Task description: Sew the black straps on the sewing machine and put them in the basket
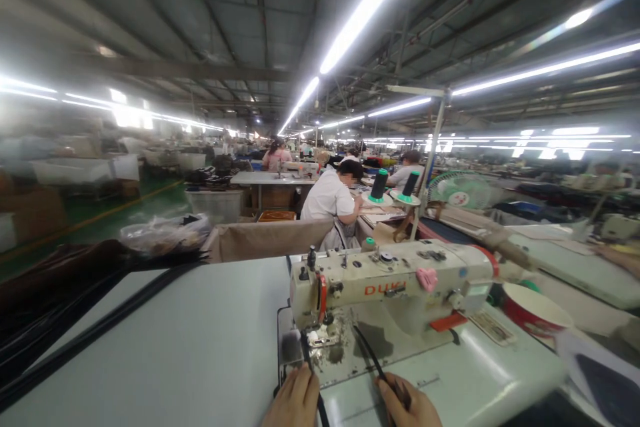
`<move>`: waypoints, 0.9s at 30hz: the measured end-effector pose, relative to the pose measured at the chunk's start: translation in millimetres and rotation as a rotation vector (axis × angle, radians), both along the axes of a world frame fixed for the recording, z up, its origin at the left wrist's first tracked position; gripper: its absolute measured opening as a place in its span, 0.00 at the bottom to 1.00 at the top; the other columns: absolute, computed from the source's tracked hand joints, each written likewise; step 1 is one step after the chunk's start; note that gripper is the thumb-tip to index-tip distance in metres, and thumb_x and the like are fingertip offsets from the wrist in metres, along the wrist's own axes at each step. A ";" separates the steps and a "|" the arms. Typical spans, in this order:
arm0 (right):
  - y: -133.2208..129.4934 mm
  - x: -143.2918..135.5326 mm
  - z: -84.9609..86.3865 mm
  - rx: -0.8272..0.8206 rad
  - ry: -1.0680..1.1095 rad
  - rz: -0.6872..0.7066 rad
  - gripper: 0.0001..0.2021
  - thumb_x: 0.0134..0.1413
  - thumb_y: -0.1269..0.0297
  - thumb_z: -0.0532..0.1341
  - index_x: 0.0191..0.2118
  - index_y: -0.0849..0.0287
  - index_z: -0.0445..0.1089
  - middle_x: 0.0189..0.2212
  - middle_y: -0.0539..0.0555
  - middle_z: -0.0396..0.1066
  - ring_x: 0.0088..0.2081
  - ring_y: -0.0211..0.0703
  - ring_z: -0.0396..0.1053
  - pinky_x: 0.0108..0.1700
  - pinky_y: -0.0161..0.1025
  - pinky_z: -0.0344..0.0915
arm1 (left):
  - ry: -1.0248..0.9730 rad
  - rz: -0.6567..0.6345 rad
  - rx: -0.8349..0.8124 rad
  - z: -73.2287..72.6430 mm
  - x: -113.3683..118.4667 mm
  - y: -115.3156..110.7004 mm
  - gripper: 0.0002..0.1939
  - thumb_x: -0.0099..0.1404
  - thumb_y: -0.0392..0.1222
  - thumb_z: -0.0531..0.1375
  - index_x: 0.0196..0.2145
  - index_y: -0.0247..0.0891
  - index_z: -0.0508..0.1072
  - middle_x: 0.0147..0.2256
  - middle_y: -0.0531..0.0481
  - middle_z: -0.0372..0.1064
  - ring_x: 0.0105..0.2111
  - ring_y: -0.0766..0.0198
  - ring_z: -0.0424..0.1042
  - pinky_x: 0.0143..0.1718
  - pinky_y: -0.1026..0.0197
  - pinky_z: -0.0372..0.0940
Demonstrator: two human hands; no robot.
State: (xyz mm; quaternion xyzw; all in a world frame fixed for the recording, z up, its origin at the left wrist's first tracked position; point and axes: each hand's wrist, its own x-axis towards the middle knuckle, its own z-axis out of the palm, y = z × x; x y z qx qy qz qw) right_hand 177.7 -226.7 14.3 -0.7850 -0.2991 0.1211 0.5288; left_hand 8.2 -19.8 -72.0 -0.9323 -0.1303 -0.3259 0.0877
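Note:
A white sewing machine (395, 287) with orange lettering stands on a pale table. My left hand (295, 397) rests at the front of its needle area, fingers together over a narrow black strip (323, 408) that runs under the presser foot. My right hand (407, 403), to the right of it, pinches another length of black strip (369, 350) that curves up onto the machine bed. A dark slim object shows between the right fingers; I cannot tell what it is.
Long black strips (100, 320) lie across the table's left side (200, 333). Two black thread cones (379, 185) stand behind the machine. A person in a white shirt (326, 197) bends over work ahead. A green fan (459, 192) and a red-and-white tub (535, 310) are at right.

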 end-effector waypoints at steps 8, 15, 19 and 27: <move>-2.7 -6.1 4.9 0.027 0.014 -0.023 0.30 0.51 0.33 0.61 0.31 0.60 0.78 0.26 0.55 0.76 0.32 0.49 0.72 0.38 0.39 0.69 | 0.047 -0.124 0.100 -10.3 -5.0 18.2 0.31 0.58 0.21 0.55 0.55 0.43 0.74 0.53 0.48 0.76 0.50 0.60 0.78 0.55 0.67 0.69; -5.3 -14.7 13.1 0.009 0.045 -0.044 0.25 0.54 0.38 0.61 0.30 0.59 0.77 0.25 0.53 0.73 0.30 0.48 0.71 0.36 0.40 0.68 | 0.191 -0.131 -0.014 4.4 -16.5 9.6 0.34 0.59 0.22 0.53 0.60 0.42 0.72 0.60 0.44 0.72 0.57 0.55 0.74 0.59 0.62 0.68; -3.8 -12.9 4.9 -0.013 0.027 -0.056 0.26 0.55 0.38 0.60 0.34 0.60 0.79 0.23 0.52 0.72 0.28 0.47 0.69 0.35 0.40 0.67 | 0.200 -0.126 -0.045 4.6 -21.8 7.4 0.36 0.59 0.21 0.52 0.62 0.41 0.70 0.63 0.42 0.68 0.59 0.55 0.72 0.60 0.61 0.68; -4.6 -12.5 1.0 -0.032 0.000 -0.075 0.26 0.57 0.41 0.59 0.37 0.61 0.80 0.20 0.50 0.68 0.26 0.44 0.66 0.32 0.39 0.64 | 0.138 -0.118 -0.033 10.4 -25.6 4.9 0.34 0.62 0.21 0.50 0.62 0.42 0.69 0.63 0.44 0.68 0.59 0.55 0.72 0.58 0.59 0.70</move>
